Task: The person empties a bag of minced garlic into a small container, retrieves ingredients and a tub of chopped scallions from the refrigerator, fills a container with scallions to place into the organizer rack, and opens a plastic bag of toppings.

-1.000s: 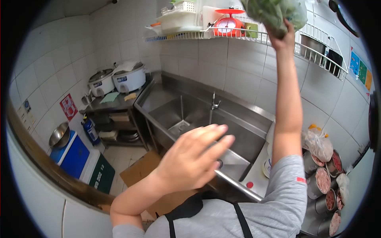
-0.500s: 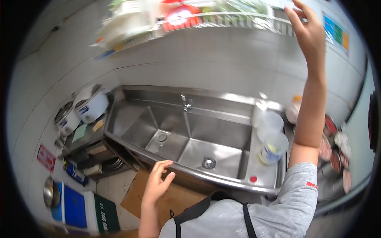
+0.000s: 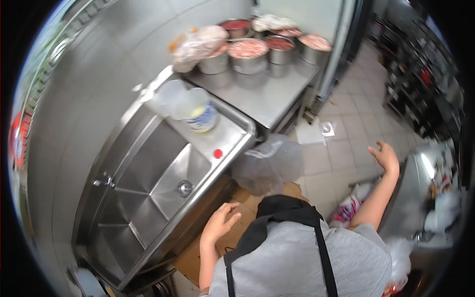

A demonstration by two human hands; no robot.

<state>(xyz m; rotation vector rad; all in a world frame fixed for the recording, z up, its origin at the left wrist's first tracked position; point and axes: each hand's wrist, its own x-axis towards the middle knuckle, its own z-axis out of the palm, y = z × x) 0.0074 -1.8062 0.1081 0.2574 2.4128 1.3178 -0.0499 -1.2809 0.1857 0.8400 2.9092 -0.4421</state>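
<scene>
Head view: we find the left hand released, fingers lightly curled and holding nothing, just beside the front edge of the sink. We find the right hand likewise released, its fingers apart above the tiled floor, near the metal counter. The clear plastic bag is between the two hands, beside the sink's corner; we cannot tell its contents. On the sink's end ledge we note two plastic tubs and a red disc. Pots of meat stand on the adjoining table.
</scene>
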